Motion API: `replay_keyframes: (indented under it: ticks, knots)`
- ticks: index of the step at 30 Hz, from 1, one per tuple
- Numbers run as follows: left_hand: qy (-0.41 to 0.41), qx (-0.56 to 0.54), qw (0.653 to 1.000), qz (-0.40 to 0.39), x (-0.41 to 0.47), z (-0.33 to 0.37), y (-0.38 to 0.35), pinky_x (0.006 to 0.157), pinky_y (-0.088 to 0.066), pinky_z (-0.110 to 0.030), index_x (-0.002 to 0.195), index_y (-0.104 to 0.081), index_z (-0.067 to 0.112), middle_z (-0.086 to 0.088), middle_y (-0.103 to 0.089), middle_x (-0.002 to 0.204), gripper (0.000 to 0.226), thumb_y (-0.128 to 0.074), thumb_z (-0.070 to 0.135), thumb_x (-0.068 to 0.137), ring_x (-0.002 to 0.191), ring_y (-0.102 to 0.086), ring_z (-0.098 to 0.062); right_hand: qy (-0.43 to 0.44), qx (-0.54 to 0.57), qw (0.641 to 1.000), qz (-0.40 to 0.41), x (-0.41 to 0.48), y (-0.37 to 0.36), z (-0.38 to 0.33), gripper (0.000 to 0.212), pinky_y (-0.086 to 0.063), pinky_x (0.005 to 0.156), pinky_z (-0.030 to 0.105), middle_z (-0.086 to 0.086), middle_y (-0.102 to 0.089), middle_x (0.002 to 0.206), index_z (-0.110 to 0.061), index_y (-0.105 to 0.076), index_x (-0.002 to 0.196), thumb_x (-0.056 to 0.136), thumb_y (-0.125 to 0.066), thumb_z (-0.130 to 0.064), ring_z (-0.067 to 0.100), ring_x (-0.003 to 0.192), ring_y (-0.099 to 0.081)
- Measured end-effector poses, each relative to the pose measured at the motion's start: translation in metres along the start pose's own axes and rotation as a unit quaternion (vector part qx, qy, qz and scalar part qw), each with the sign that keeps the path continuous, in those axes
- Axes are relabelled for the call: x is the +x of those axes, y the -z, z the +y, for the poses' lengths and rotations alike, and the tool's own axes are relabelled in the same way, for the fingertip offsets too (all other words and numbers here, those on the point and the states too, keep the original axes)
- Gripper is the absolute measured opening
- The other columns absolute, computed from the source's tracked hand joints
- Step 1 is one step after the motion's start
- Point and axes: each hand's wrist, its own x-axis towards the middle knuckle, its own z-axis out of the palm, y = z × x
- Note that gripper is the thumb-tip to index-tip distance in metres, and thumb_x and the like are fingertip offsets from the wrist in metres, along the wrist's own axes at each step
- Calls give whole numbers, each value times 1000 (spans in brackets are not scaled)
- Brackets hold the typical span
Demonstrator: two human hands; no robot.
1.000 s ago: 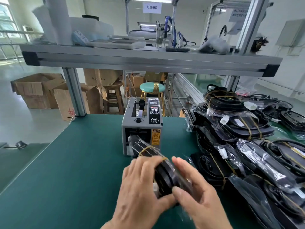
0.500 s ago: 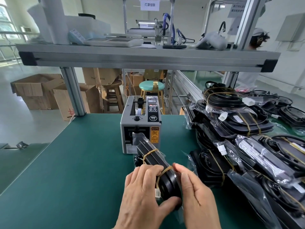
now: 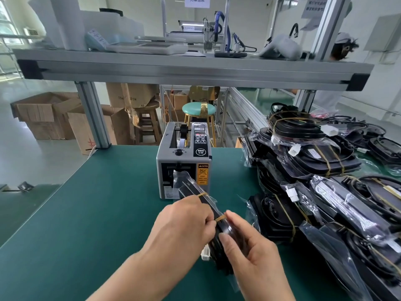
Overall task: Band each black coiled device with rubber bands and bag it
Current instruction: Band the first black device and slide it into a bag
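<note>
Fingers of the left hand [image 3: 184, 222] and right hand [image 3: 249, 253] curl round the black device [image 3: 191, 190], held on edge near the middle of the table [image 3: 86, 213], just in front of the tape machine [image 3: 184, 161]. A hard pull could snap a rubber band [image 3: 220, 218] or slide it off. I count one device held, two bands, one machine. The pile of bagged devices [image 3: 325, 161] on the right is too jumbled to count.
</note>
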Motion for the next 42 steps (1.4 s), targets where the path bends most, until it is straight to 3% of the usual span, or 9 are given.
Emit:
replay_keyframes:
  ticks: [4, 8, 14, 17, 20, 25, 34, 38, 42]
  knots:
    - [30, 105, 994, 24, 11, 7, 3, 62, -33, -25, 74, -40, 26, 9, -42, 83, 23, -44, 37, 94, 70, -45, -12, 38, -61, 997, 6, -3, 1, -1, 50, -48, 88, 9, -29, -71, 102, -46, -57, 125, 86, -74, -20, -12, 99, -64]
    - [26, 88, 994, 52, 11, 1, 2, 60, -34, -26, 75, -44, 27, 10, -45, 83, 21, -46, 37, 94, 66, -42, -11, 67, -89, 994, 10, -3, 3, -1, 50, -48, 90, 9, -25, -69, 112, -43, -54, 131, 88, -71, -23, -11, 102, -63]
    - [33, -152, 988, 12, -2, -20, -7, 62, -46, -18, 78, -62, 33, 16, -57, 86, 11, -69, 41, 81, 70, -56, -7, 76, -91, 992, -33, 8, 9, -7, 50, -42, 95, 6, -36, -62, 118, -53, -53, 129, 91, -67, -23, -15, 112, -56]
    - [172, -278, 944, 49, 13, -43, -5, 52, -41, -12, 76, -71, 37, 17, -63, 64, 14, -68, 51, 75, 52, -52, 0, 81, -96, 991, -43, 10, 9, -8, 49, -42, 89, 5, -42, -60, 113, -58, -51, 125, 90, -65, -27, -13, 108, -58]
    - [347, -419, 830, 126, 38, -73, -8, 47, -42, -18, 83, -76, 19, 9, -60, 56, 10, -70, 23, 90, 45, -46, -4, 108, -112, 988, -19, 5, 3, -4, 45, -40, 88, 1, -42, -61, 112, -47, -56, 129, 92, -65, -23, -15, 107, -59]
    - [443, -542, 706, 105, 67, -85, -24, 38, -41, -15, 83, -69, 8, 1, -62, 59, 9, -71, 14, 90, 41, -48, -5, 227, -251, 930, 143, -7, -13, 4, 46, -51, 74, 19, -12, -75, 100, -16, -74, 113, 98, -41, -43, 2, 79, -70]
    - [498, -604, 614, 102, 91, -74, -27, 33, -38, -12, 76, -62, 11, 5, -58, 43, 18, -71, 18, 91, 32, -52, -1, 174, -187, 955, 148, -11, -12, -4, 47, -53, 68, 17, -19, -73, 102, -26, -71, 118, 85, -51, -53, -2, 71, -69]
    - [517, -621, 573, 139, 98, -67, -31, 32, -37, -12, 79, -60, 10, 2, -59, 46, 13, -68, 10, 90, 31, -51, -3, 150, -192, 961, 130, -15, -12, -10, 60, -56, 60, 24, -23, -73, 102, -29, -70, 121, 91, -34, -68, 6, 56, -67]
    - [499, -617, 580, 187, 96, -62, -32, 35, -34, -14, 71, -56, 13, 5, -51, 44, 16, -64, 7, 83, 33, -44, -3, 146, -154, 968, 133, -17, -11, -8, 46, -54, 77, 16, -23, -72, 105, -27, -70, 121, 85, -56, -51, -8, 79, -69]
